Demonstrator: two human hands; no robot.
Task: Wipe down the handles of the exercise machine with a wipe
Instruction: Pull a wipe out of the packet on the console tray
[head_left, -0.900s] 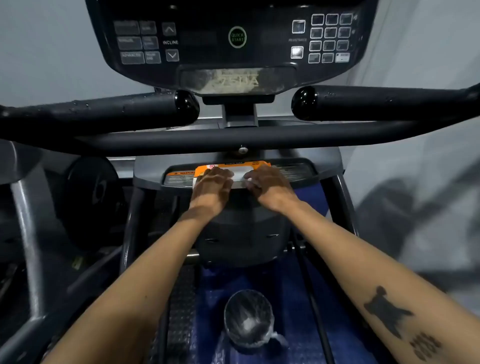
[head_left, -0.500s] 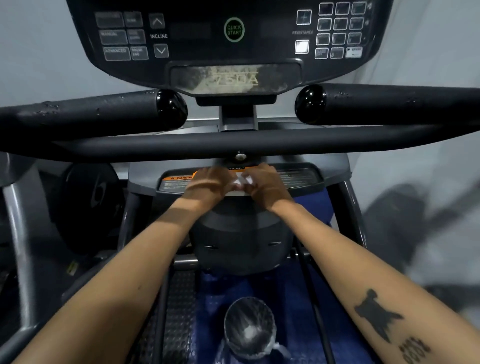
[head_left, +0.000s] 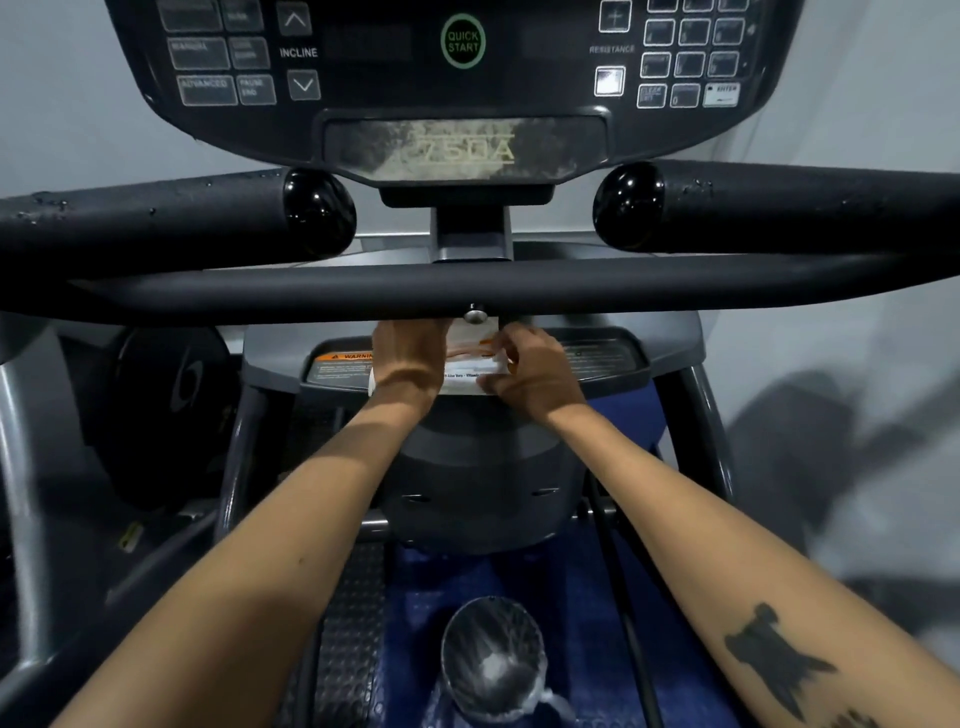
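A white and orange wipes pack (head_left: 470, 361) lies on the machine's grey shroud, just under the black crossbar (head_left: 467, 287). My left hand (head_left: 410, 358) grips the pack's left end, its fingertips hidden by the bar. My right hand (head_left: 532, 374) pinches the pack's right end, thumb under the near edge and fingers over the top. Above the crossbar the two black foam handles, left handle (head_left: 156, 223) and right handle (head_left: 779, 208), reach inward with glossy end caps and droplets on their surface. No loose wipe shows.
The console (head_left: 462, 52) with its buttons hangs above the handles. A small bin lined with clear plastic (head_left: 493, 660) stands on the blue floor between my forearms. A ribbed pedal (head_left: 353, 623) lies left of the bin, and grey frame tubes (head_left: 21, 493) rise at far left.
Both hands have moved up and forward under the crossbar with the pack between them. The view has closed in on the machine.
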